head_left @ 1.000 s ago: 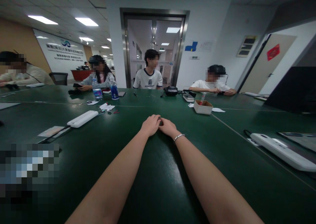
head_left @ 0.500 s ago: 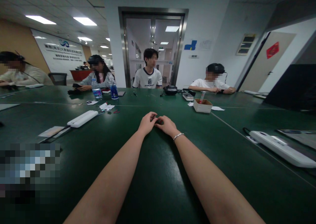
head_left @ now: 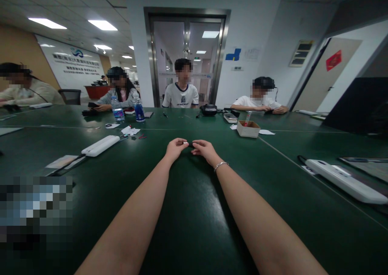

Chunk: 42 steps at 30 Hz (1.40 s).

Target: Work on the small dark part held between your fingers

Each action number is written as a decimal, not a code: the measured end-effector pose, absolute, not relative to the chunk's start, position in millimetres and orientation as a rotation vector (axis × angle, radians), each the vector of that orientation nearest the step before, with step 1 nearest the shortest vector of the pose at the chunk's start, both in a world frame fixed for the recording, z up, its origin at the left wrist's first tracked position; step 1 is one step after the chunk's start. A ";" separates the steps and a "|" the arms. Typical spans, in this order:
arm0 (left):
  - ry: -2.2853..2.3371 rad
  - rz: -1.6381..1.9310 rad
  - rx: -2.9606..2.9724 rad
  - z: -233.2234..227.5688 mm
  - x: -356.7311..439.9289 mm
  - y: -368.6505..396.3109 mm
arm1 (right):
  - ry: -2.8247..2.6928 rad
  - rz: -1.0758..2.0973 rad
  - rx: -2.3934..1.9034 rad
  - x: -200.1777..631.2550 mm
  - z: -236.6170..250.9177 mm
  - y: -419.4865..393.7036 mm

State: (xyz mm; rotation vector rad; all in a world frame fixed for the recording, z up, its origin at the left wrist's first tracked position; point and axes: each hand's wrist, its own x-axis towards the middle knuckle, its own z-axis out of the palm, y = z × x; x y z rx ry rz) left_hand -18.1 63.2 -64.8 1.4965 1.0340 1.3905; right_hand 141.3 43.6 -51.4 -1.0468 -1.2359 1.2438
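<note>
Over the green table [head_left: 182, 194], my left hand [head_left: 175, 149] is closed in a pinch on a small shiny pale piece [head_left: 185, 143]. My right hand [head_left: 207, 152], with a silver bangle [head_left: 220, 166] at its wrist, pinches a small dark piece [head_left: 190, 144]. The two pieces meet or nearly meet between my fingertips; whether they are joined I cannot tell. Both are too small for me to name their kind.
A white power bank [head_left: 100, 145] lies to the left, another white device [head_left: 345, 181] to the right. An open box [head_left: 247, 130] stands ahead right. Two bottles [head_left: 117, 110] and paper scraps [head_left: 131, 131] lie ahead left. Several people sit across the table.
My hands have drawn slightly apart, the left one shifting left. The pale piece and the dark piece now show between the fingertips.
</note>
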 end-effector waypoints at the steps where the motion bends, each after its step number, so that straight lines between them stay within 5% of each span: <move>1: 1.044 1.388 1.505 -64.7 -18.0 62.7 | -1.217 1.269 -1.039 142.9 -52.0 43.9; 42: 1.104 1.222 1.440 -65.7 -17.2 65.8 | -1.249 1.343 -0.868 155.6 -63.0 50.9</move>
